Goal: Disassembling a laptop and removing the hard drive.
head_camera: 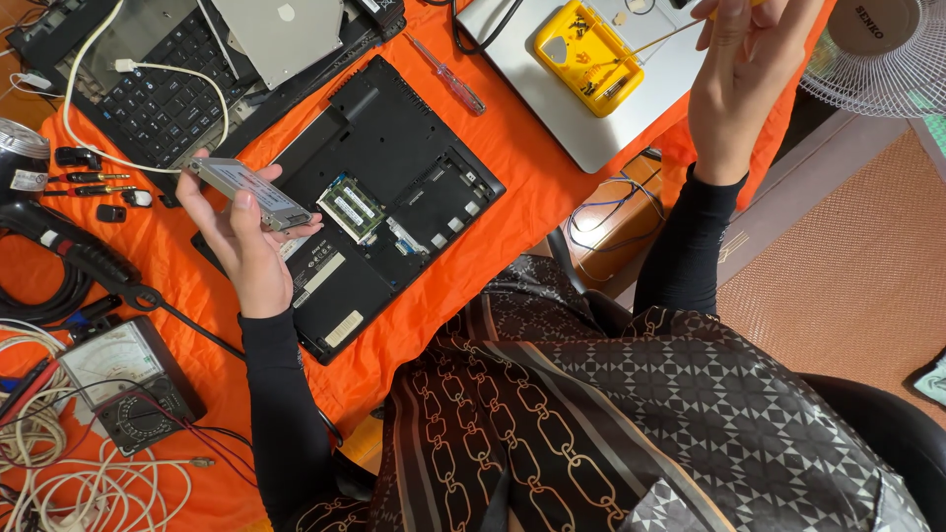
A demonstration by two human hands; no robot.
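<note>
- Drive module (pixel 243 193), flat silver slab, sits in the left hand (pixel 244 246), fingers curled under it and thumb along the near edge; held above the bench at about 9 o'clock from the open laptop base (pixel 379 197).
- Right hand (pixel 741 84) is raised at 1 o'clock, closed in a pinch on a thin yellow-handled tool (pixel 662 39); the handle is mostly cut off by the frame edge.
- Risk: the grip on the drive module looks light and fingertip-only, one end sticking out past the fingers; a slip would likely drop it onto the exposed memory stick (pixel 350 207) just at its 3 o'clock.
- Risk: the left hand may touch the module's connector end or bare board; contamination or static seems possible, no wrist strap visible.
- Risk: the thin tool tip hovers over the yellow parts tray (pixel 588 44) on the silver laptop (pixel 591 99); a nudge could scatter small screws onto the orange cloth (pixel 512 158).
- Risk: loose red-handled screwdriver (pixel 448 77) at 12 o'clock of the base could roll into the open bay.
- Risk: white cables (pixel 108 488) and multimeter (pixel 123 384) leads crowd the 7 o'clock corner; the sleeve could snag them.
- Risk: cloth is wrinkled, so the base may rock when the module goes back in.
</note>
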